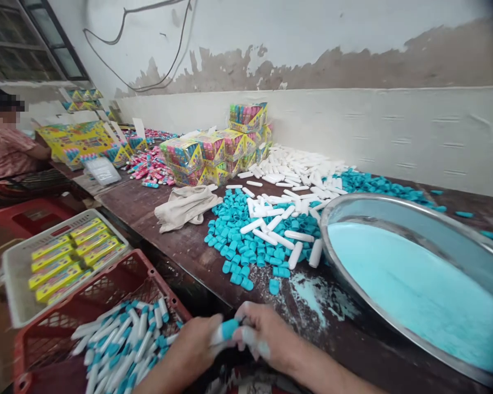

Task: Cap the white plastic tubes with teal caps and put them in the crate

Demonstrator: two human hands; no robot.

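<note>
Low in front of me, at the table's edge, my left hand is closed round a small white plastic tube with a blue cap. My right hand meets it from the other side, its fingers closed at the capped end and dusted with pale powder. The fingers hide most of the tube. Beyond my hands lies a heap of loose blue caps, with white tubes scattered on top and piled behind. To the right stands a large metal basin of pale blue powder.
Left of my hands, a red crate holds many blue-capped white tubes. Behind it, a white tray carries yellow boxes. A cloth and packed display boxes lie on the table. Another person sits far left.
</note>
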